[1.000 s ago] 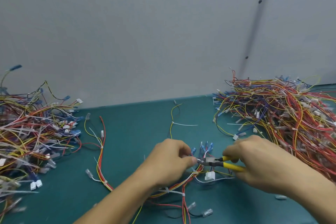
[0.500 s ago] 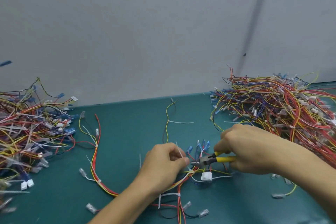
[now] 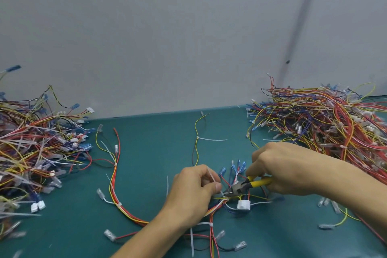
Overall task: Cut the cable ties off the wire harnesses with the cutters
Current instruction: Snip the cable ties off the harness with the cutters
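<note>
A wire harness (image 3: 117, 190) of red, yellow and white wires lies on the teal table (image 3: 150, 153), bound by several white cable ties. My left hand (image 3: 194, 192) pinches the tail of one white cable tie (image 3: 213, 177) near the harness's branching end. My right hand (image 3: 287, 169) grips the yellow-handled cutters (image 3: 244, 187). Their jaws point left and meet the wires just beside my left thumb. A white connector (image 3: 244, 204) lies under the cutters, and blue terminals (image 3: 237, 166) stick up behind them.
A large tangled pile of harnesses (image 3: 326, 125) fills the back right, and another pile (image 3: 31, 148) covers the left. A single yellow wire with a cable tie (image 3: 198, 138) lies at the back centre. Loose terminals (image 3: 328, 203) lie to the right. A grey wall stands behind.
My left hand has lifted the cable tie's tail between its fingers. The cutters' jaws have dropped lower onto the wires beside my left thumb. The view has shifted slightly.
</note>
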Available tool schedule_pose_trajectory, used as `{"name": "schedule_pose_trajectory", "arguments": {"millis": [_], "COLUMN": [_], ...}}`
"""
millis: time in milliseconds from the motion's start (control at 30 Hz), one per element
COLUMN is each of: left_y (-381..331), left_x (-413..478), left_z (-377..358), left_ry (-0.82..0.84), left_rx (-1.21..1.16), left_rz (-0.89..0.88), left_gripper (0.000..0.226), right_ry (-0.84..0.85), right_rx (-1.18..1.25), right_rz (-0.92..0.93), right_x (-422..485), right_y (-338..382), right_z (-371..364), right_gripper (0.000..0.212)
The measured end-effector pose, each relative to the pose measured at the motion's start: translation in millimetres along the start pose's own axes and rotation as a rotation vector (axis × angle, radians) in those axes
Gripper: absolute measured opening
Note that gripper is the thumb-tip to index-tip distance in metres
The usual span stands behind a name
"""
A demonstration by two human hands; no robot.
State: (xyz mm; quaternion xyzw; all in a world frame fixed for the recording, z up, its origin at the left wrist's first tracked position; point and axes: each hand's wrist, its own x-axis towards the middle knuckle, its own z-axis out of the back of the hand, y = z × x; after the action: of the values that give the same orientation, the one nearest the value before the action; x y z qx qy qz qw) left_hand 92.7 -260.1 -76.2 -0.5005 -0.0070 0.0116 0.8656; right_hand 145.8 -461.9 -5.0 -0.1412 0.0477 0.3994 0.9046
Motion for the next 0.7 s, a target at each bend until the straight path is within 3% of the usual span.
{"name": "schedule_pose_trajectory", "arguments": {"millis": [700], "left_y": [3.0], "left_x": [2.9], "left_z": [-3.9], "left_ry": [-0.031], "left_rx": [-0.016], "left_rz": [0.019], "left_gripper": [0.016], "right_ry": [-0.002], "right_rx": [-0.068], "right_rz": [0.054], "right_x": [1.3], "right_y": [0.0], "right_z": [-5.3], "right_gripper": [0.012]}}
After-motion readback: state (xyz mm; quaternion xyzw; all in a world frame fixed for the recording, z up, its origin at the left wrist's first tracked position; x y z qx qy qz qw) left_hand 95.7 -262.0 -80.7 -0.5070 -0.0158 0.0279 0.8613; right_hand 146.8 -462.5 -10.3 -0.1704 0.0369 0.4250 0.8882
